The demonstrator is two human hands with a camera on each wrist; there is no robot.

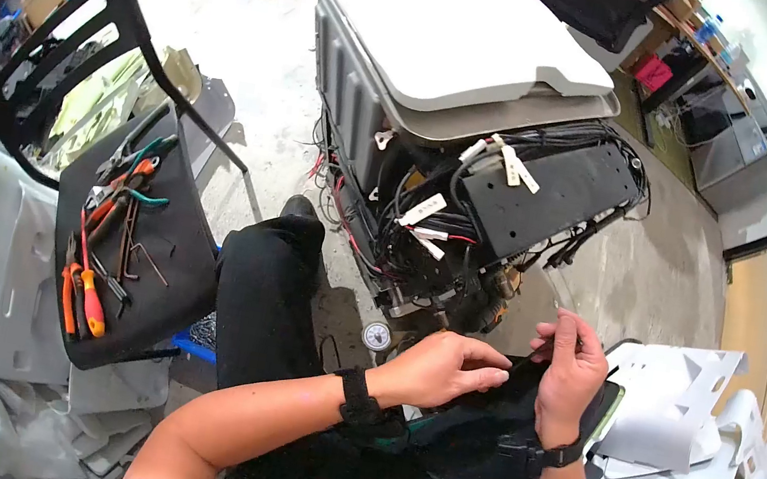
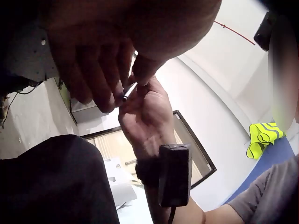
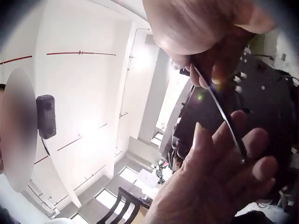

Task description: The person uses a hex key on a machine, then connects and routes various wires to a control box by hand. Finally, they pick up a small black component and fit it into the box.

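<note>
My right hand point(image 1: 573, 371) is raised over my lap and pinches one end of a thin, straight metal rod point(image 3: 219, 106), dark with a bright sheen along its edge. The rod slants across to my left hand point(image 1: 445, 370), where its far end lies against the fingers. In the right wrist view the left fingers point(image 3: 256, 142) are spread and slightly bent, with the thumb standing off the rod. A short shiny end of the rod point(image 2: 130, 91) shows between the hands in the left wrist view. The rod's exact kind I cannot tell.
Ahead stands a grey machine with a white lid point(image 1: 478, 37), bundled cables and a black panel point(image 1: 552, 202). Pliers, screwdrivers point(image 1: 92, 300) and hex keys lie on a black chair point(image 1: 160, 304) at left. White sheet parts point(image 1: 661, 459) are stacked at right.
</note>
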